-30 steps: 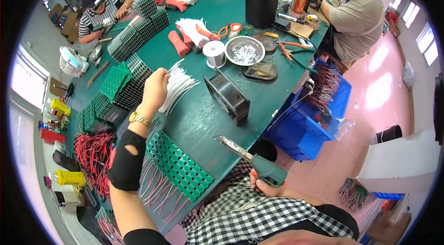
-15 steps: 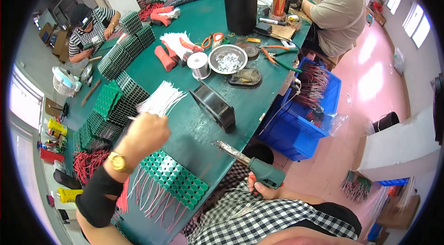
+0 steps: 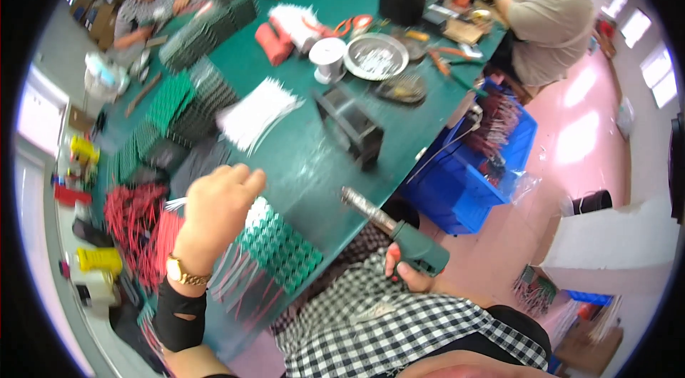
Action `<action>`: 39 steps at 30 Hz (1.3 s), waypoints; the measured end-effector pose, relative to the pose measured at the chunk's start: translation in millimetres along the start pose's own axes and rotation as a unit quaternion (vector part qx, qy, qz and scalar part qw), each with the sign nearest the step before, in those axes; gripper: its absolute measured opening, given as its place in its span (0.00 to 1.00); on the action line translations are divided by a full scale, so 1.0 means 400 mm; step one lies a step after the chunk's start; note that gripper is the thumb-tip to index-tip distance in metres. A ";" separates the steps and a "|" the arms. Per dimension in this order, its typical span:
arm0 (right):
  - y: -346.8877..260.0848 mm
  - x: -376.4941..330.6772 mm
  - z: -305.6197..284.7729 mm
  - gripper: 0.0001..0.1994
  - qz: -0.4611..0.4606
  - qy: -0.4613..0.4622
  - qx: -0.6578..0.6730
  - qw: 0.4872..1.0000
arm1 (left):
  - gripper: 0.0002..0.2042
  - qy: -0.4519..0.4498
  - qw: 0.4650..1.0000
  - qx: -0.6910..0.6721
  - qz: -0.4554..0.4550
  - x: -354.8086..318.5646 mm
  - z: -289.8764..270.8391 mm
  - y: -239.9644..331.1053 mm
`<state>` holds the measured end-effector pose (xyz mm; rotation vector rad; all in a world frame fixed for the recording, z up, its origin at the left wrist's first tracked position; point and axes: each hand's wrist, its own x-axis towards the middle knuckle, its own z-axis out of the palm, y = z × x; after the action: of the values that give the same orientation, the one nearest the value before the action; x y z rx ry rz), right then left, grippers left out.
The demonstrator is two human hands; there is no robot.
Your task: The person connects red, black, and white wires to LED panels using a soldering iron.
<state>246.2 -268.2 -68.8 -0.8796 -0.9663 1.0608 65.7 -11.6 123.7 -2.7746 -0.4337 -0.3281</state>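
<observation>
My left hand (image 3: 220, 212), with a gold watch at the wrist, is closed above the left end of a panel of round green circuit boards (image 3: 285, 249). White wire ends (image 3: 175, 203) stick out from its left side. Red and white wires (image 3: 239, 274) trail from the panel's near edge. In my right hand (image 3: 408, 274) is a green soldering gun (image 3: 421, 249), its metal tip (image 3: 357, 199) pointing up and left over the table edge. A fanned bundle of white wires (image 3: 258, 114) lies beyond my left hand.
Beyond the panel stand a black fan (image 3: 349, 124), a solder spool (image 3: 328, 60) and a metal bowl (image 3: 376, 57). Stacked green boards (image 3: 171, 103) and red wires (image 3: 135, 217) lie left. Blue crates (image 3: 457, 196) sit right of the table. Two people work farther off.
The view has shifted, so the table things sit higher and farther right. My left hand has drawn back from the white bundle toward the green panel. My right hand still grips the soldering gun.
</observation>
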 end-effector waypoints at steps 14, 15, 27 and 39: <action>-0.058 0.083 0.062 0.07 0.090 -0.124 -0.131 0.980 | 0.03 0.064 0.812 -0.359 -0.455 -0.303 0.144 0.203; -0.057 0.083 0.069 0.06 0.079 -0.100 -0.120 0.985 | 0.03 0.059 0.809 -0.359 -0.463 -0.302 0.153 0.206; -0.109 0.106 0.091 0.06 0.161 -0.155 -0.103 0.969 | 0.02 0.128 0.788 -0.381 -0.467 -0.312 0.174 0.222; -0.158 0.112 0.091 0.17 0.247 -0.142 -0.078 0.955 | 0.02 0.116 0.797 -0.400 -0.438 -0.320 0.167 0.239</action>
<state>239.3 -237.0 10.6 -1.1562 -1.1071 1.5858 -9.7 -108.6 1.9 -2.9590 -1.8837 -1.3028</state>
